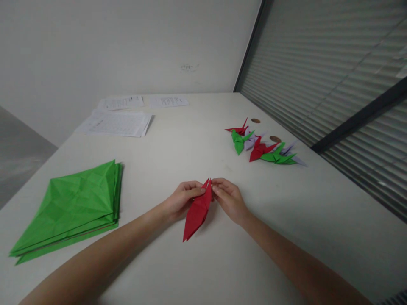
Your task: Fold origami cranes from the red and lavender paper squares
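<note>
Over tbl (178, 146), L hand (182, 199) pinches red ppr (197, 215); R hand (231, 201) curled at its tip, hold part-hidden, unclear.

1. Dim, greyish, soft light; its source is out of view.
2. Faint shadows fall on the table (178, 152) beneath the arms (127, 239) and red paper (197, 214).
3. Blinds (318, 55) look darker than the wall (127, 42).
4. Print on the white sheets (119, 123) is blurred.

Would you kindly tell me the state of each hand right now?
Left hand: closed, holding the red folded paper.
Right hand: curled at the paper's split end; whether it grips there cannot be told.
</note>
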`<state>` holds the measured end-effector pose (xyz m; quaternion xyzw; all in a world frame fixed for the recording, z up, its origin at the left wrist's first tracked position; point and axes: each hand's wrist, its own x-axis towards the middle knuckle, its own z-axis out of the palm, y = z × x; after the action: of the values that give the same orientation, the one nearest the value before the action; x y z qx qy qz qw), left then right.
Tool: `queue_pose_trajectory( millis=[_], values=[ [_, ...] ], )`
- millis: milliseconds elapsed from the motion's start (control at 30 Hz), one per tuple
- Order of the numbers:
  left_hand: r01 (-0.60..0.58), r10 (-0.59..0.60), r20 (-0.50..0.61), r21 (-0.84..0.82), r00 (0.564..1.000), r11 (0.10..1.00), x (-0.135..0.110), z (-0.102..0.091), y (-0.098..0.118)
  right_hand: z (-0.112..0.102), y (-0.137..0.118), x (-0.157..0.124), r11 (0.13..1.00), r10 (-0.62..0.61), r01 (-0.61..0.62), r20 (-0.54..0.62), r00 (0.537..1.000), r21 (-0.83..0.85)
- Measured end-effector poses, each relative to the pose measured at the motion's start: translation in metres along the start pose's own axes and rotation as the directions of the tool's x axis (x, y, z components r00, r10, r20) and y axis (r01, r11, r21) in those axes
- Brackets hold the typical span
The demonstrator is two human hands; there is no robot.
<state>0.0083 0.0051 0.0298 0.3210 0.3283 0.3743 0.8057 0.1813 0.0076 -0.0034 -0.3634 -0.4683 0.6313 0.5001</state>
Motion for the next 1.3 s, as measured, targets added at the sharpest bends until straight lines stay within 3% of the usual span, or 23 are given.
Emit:
queue_pose_trajectory(
  millis=[400, 633, 1000, 1300],
  values=[
    [0.027, -0.023, -0.083, 0.042, 0.996, 0.999, 0.003, -0.005, -0.005, 0.000, -0.003, 0.000, 0.999, 0.022, -0.026, 0.081, 0.996, 0.043],
    [0.044, -0.044, -0.013, -0.004, 0.999, 0.999, 0.003, -0.004, -0.005, 0.004, -0.007, 0.000, 0.994, 0.075, -0.078, 0.046, 0.996, 0.078],
    [0.105, -0.103, 0.053, -0.024, 0.993, 0.994, 0.001, -0.008, -0.003, 0.004, -0.006, 0.000, 0.990, 0.088, -0.096, 0.081, 0.993, 0.102],
    [0.104, -0.097, 0.114, -0.057, 0.989, 0.993, 0.008, -0.017, -0.018, 0.001, -0.001, 0.001, 0.981, 0.118, -0.128, 0.075, 0.990, 0.145]
  ],
)
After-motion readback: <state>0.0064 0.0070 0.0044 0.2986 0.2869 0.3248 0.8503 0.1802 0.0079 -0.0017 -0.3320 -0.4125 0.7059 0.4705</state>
